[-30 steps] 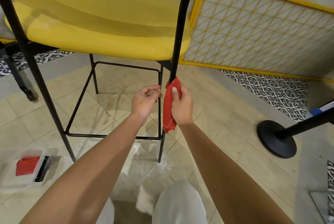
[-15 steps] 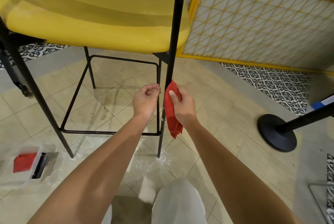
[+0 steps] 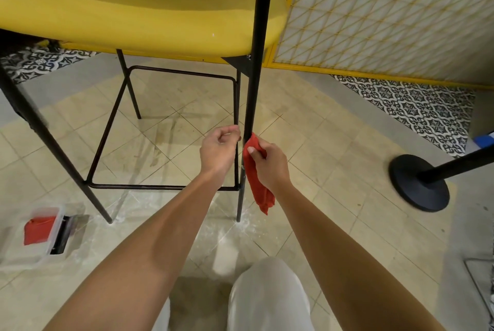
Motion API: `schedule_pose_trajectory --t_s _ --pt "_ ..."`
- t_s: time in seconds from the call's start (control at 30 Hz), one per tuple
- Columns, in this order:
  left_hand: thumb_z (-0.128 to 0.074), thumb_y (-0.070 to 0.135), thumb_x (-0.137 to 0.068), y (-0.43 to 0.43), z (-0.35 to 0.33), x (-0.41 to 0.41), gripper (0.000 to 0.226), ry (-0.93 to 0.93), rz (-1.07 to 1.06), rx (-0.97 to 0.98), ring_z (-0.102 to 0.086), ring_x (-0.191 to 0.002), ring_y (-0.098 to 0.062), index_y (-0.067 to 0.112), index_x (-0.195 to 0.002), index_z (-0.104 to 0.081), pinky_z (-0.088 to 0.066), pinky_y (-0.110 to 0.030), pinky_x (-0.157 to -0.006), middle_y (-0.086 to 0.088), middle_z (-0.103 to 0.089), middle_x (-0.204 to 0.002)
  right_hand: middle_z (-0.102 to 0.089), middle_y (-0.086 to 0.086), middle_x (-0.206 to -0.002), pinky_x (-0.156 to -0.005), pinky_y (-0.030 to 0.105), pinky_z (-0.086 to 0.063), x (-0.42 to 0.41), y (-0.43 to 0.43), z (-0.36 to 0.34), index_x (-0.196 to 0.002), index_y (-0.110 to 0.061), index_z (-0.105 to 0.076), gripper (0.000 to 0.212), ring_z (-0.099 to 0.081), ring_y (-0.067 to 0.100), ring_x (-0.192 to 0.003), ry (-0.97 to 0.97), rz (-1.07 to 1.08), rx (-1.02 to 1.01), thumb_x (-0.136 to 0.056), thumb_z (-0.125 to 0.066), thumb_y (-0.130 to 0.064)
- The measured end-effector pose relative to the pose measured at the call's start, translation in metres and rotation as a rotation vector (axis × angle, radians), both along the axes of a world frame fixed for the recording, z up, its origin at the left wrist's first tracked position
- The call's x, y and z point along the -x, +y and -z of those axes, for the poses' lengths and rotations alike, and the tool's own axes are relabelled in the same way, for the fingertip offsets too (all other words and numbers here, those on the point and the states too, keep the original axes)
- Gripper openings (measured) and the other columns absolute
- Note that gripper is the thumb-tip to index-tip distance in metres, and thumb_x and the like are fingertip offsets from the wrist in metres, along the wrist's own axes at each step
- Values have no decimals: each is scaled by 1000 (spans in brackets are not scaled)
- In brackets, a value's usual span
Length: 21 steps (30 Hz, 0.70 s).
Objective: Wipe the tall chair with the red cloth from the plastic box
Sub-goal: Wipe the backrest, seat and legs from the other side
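Note:
The tall chair (image 3: 139, 7) has a yellow seat and thin black metal legs joined by a footrest frame. My right hand (image 3: 270, 165) grips the red cloth (image 3: 258, 186) wrapped against the chair's near right leg (image 3: 254, 95), about halfway down; the cloth's tail hangs below my hand. My left hand (image 3: 217, 151) is just left of that leg with its fingers curled around the thin vertical bar of the footrest frame (image 3: 236, 106). The clear plastic box (image 3: 40, 234) sits on the floor at lower left with another red cloth inside.
A black stanchion base (image 3: 419, 183) with its post stands on the floor at right. A yellow-framed lattice panel (image 3: 387, 15) rises behind the chair. My light-trousered knee (image 3: 267, 296) is at the bottom. The floor is beige tile with patterned borders.
My right hand has slid the red cloth down the chair leg. My left hand stayed beside it on the thin bar. The view has tilted down slightly.

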<state>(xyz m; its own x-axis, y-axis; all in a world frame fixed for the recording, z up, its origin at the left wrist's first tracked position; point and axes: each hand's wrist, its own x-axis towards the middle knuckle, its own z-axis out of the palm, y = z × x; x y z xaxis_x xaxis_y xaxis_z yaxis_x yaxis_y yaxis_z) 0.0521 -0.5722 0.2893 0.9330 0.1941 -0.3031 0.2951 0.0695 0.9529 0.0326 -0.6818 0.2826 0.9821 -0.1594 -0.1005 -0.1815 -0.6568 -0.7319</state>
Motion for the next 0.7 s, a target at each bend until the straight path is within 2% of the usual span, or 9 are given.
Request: schedule_pose_trajectory --t_s 0.1,0.17,0.2,0.33,0.43,0.6,0.7 --pt "-60 25 -90 -1 2 1 11 0 5 -10 -63 -93 -8 28 -97 -67 -48 -28 -93 -1 -70 -94 -57 -3 -99 -79 23 -45 0 -8 -9 -126 -20 -57 30 -56 16 -89 -8 -63 4 -98 -47 -26" --pt "-59 25 -90 -1 1 1 10 -3 7 -15 -63 -91 -9 28 -95 -67 -48 -25 -89 -5 -70 -95 -59 -4 -93 -66 14 -46 -1 -11 -15 -124 -19 -57 29 -58 13 -79 -40 -52 -150 -98 -47 -23" --pt "-59 25 -90 -1 1 1 9 -4 8 -16 -63 -90 -9 29 -94 -67 -48 -23 -87 -5 -69 -95 -60 -1 -95 -64 14 -48 -2 -11 -17 -124 -17 -58 29 -59 15 -79 -55 -42 -216 -98 -48 -24" --pt "-57 23 -91 0 1 1 11 0 5 -13 -61 -83 -9 29 -94 -65 -48 -23 -79 -1 -68 -92 -61 7 -105 -81 41 -55 -7 -6 -11 -121 -20 -60 28 -61 25 -91 -79 -23 -227 -96 -49 -29" --pt "-58 25 -91 1 3 -1 9 11 3 -21 -61 -80 -8 28 -95 -65 -49 -24 -79 1 -69 -92 -58 4 -102 -80 47 -55 -6 -3 -6 -120 -21 -61 30 -63 27 -89 -81 -7 -217 -94 -51 -33" --pt "-59 27 -90 -1 8 0 9 34 15 -25 -63 -90 -13 31 -93 -66 -50 -31 -89 1 -70 -96 -58 3 -97 -82 34 -51 -4 -7 5 -111 -14 -63 26 -59 21 -89 -20 -18 -76 -96 -50 -29" --pt "-59 27 -89 0 11 2 9 46 26 -30 -63 -93 -13 31 -93 -66 -50 -33 -92 1 -70 -96 -60 6 -103 -82 31 -47 0 -6 19 -120 -17 -60 30 -58 22 -94 85 4 -12 -97 -47 -31"
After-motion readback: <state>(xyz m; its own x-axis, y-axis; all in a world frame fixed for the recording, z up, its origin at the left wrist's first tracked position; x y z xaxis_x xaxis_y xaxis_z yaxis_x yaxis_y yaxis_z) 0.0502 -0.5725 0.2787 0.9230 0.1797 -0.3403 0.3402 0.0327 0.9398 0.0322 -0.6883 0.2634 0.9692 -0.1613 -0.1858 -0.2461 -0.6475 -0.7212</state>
